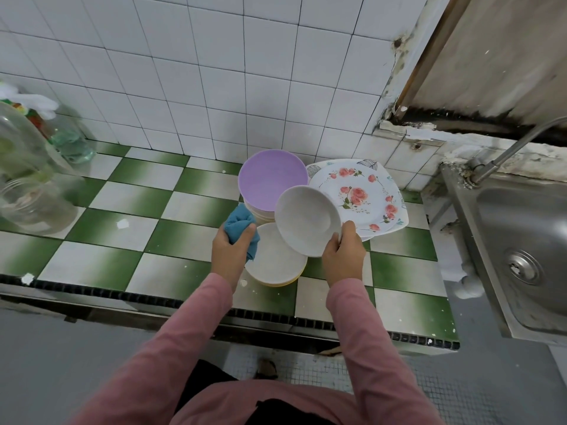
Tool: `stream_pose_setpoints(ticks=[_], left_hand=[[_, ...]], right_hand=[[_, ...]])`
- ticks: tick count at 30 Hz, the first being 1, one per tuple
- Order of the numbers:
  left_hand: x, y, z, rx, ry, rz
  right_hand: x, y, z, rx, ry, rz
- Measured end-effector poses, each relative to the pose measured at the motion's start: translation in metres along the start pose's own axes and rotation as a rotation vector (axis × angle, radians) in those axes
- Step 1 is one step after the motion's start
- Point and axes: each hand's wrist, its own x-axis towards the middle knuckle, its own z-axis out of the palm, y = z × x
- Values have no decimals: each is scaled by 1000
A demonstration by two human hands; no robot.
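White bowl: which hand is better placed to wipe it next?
Likely left: the left hand grips the blue cloth beside the white bowl, while the right hand holds that bowl tilted by its rim.

Head cam, wide-angle, faces fwd & down, close over left hand [231, 250], right hand [343, 256], counter [129, 210].

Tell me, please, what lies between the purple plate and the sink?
A floral plate lies there on the tiled counter, as the head view shows.

One cloth [237, 223]; one raised bowl [306, 220]; perhaps two floral plates [362, 194].
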Motion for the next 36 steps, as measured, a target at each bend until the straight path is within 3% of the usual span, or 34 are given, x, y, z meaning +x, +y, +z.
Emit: stream_pose_setpoints(ticks=[12, 31, 36], left_hand=[[3, -1, -2, -2, 17, -18], [6, 6, 6, -8, 43, -3], [3, 8, 8, -20, 36, -6]], right_hand=[[2, 5, 9, 145, 111, 7], [5, -8, 1, 637, -24, 164], [5, -7, 4, 827, -153, 254]])
